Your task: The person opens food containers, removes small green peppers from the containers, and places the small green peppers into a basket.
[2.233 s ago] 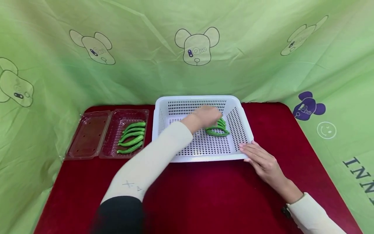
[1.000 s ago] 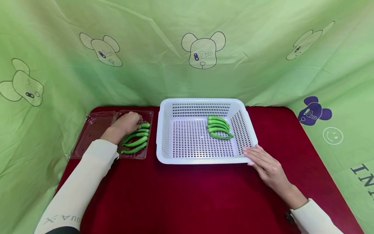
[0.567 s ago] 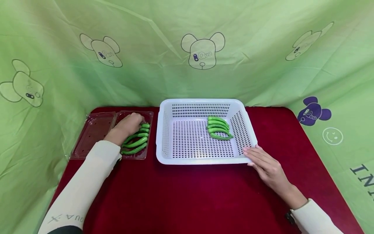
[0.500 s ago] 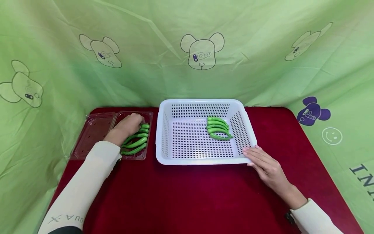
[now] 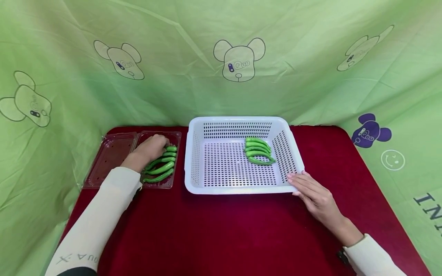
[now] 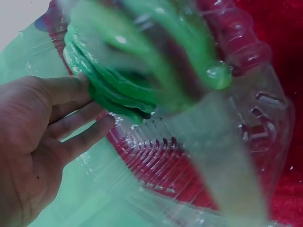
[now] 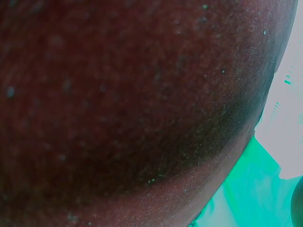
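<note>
My left hand (image 5: 150,148) reaches down into the back of a clear plastic clamshell box (image 5: 146,136). In the left wrist view, the thumb and fingers of this hand (image 6: 61,118) come together at the edge of a green chili pepper (image 6: 99,90), pinching it; part of the grip is hidden. Several more long green peppers (image 5: 162,168) lie side by side in the box. My right hand (image 5: 315,197) rests on the front right corner of a white perforated basket (image 5: 238,190), fingers extended over its rim. Inside the basket lie several green peppers (image 5: 257,149) in a row.
The box's lid (image 5: 110,159) lies folded back to the left. A red cloth (image 5: 221,234) covers the table. Green printed fabric (image 5: 172,76) hangs close behind and on both sides. Room shows in the left part of the basket.
My left hand has left the peppers in the basket and crossed left to the box, where it has stayed almost still for the last second. The right hand has kept its place at the basket corner.
</note>
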Demonstrator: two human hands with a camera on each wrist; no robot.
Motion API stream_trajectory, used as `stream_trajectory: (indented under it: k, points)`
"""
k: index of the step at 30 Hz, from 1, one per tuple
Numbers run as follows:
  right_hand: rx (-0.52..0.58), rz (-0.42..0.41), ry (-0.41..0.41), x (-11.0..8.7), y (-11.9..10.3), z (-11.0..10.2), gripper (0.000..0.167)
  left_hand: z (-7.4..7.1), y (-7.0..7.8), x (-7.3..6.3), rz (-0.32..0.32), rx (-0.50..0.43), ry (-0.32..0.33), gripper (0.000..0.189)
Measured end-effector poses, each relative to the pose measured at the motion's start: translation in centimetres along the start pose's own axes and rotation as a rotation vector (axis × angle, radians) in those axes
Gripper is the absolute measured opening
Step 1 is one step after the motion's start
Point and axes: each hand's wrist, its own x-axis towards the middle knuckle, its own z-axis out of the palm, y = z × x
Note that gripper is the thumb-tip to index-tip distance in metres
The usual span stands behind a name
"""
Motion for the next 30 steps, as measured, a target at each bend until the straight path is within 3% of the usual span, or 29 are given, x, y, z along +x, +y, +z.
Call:
stream_trajectory:
  k: [7,16,22,25,30]
  points:
    - [-0.006,-0.003,-0.006,-0.1,0.1,-0.1,0.037,0.4,0.0,-0.1,0.009,-0.017,0.050,0.026]
    - [-0.017,0.008,-0.010,-0.5,0.0,-0.1,0.039,1.3,-0.1,0.2,0.057,0.043,0.061,0.033]
    - [-0.007,0.006,-0.008,-0.6,0.0,0.1,0.039,1.6,-0.4,0.1,0.094,0.077,0.097,0.025]
    - [-0.001,0.004,-0.005,-0.5,0.0,0.1,0.038,1.2,-0.6,-0.2,0.101,0.065,0.126,0.023]
    - [0.000,0.000,0.003,-0.4,0.0,0.0,0.038,-0.8,-0.8,-1.1,0.053,0.021,0.142,0.026]
